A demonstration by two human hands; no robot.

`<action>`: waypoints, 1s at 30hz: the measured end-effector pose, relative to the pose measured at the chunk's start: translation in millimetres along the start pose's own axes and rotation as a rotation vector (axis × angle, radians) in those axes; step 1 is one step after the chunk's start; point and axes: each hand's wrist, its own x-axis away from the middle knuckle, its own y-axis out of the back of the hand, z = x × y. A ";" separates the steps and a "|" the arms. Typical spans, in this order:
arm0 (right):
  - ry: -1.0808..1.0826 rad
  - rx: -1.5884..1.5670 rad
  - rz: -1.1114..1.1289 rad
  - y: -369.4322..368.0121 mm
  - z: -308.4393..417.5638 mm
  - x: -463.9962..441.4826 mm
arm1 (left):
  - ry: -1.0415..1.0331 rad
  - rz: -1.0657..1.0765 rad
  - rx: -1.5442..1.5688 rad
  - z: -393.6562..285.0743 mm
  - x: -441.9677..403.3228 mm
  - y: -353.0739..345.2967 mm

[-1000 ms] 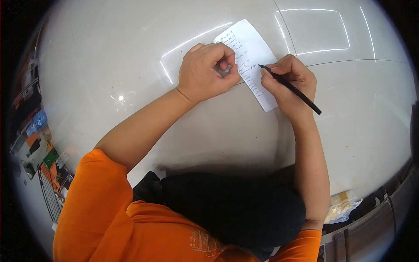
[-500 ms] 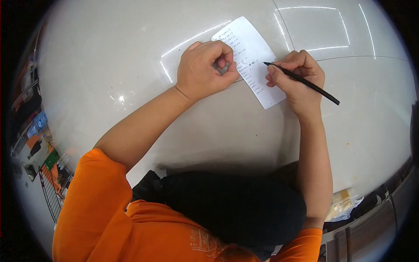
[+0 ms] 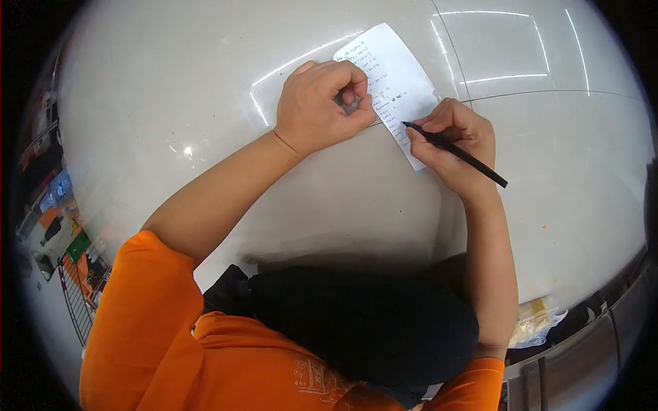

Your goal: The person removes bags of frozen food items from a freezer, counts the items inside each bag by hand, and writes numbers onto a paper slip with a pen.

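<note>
A narrow white sheet of paper with handwritten lines lies on the pale, glossy tiled surface. My right hand is closed around a black pen, whose tip is at the lower part of the writing. The hand covers part of the sheet's lower right edge. My left hand rests at the sheet's left edge, its fingers curled round with thumb and index finger close together. Whether those fingers hold anything is hidden.
A clear plastic bag with yellowish contents sits at the lower right, beside dark brown furniture. At the far left are a black wire rack, a green item and blue plastic.
Over the last second, my right hand lifted slightly away to the right with the pen, then came back to the sheet lower down the lines. My left hand has barely moved.
</note>
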 end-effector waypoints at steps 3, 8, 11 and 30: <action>0.012 0.029 -0.006 -1.3 0.2 0.5 | 0.028 0.014 -0.007 -2.0 0.2 0.9; 0.070 0.114 0.002 0.8 -0.4 -0.2 | 0.050 0.011 0.015 -3.9 -0.2 -0.8; 0.088 0.086 0.015 2.6 -3.7 0.0 | 0.037 0.005 0.012 -2.4 0.0 -2.0; 0.048 -0.099 -0.075 0.1 1.0 1.5 | 0.053 0.014 0.006 -5.3 0.4 -2.0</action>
